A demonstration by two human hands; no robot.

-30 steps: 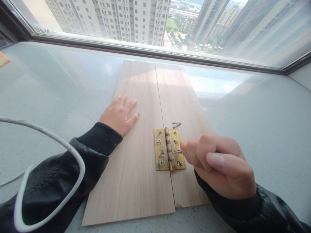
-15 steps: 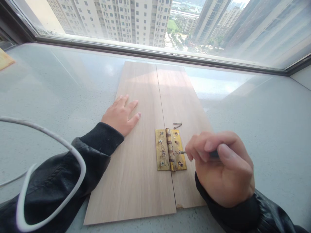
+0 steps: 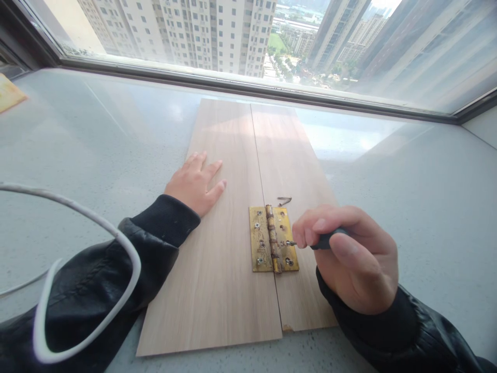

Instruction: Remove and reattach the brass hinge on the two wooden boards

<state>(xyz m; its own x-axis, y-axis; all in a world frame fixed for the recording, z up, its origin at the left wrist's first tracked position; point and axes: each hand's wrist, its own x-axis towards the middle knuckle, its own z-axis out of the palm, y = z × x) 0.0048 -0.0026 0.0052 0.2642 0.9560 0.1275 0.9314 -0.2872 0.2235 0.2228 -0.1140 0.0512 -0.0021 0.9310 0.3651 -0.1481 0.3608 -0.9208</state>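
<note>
Two pale wooden boards lie side by side, the left board [image 3: 209, 290] and the right board [image 3: 289, 150], with a narrow seam between them. A worn brass hinge [image 3: 256, 254] spans that seam, with screws in both leaves. My right hand [image 3: 353, 259] is closed around the dark handle of a screwdriver [image 3: 326, 240]. The screwdriver's tip meets a screw in the hinge's right leaf; my fingers hide part of the shaft. My left hand [image 3: 196, 184] rests flat on the left board, fingers spread, holding nothing.
Just above the hinge, loose screws [image 3: 284, 199] lie on the right board. A white cable [image 3: 128, 254] loops over my left sleeve. Beyond the boards runs the window frame [image 3: 233, 85]. The boards lie on a pale speckled sill [image 3: 419, 207].
My right hand has turned about the screwdriver, and more of the dark handle shows. My left hand stays flat on the board. The whole view has shifted slightly.
</note>
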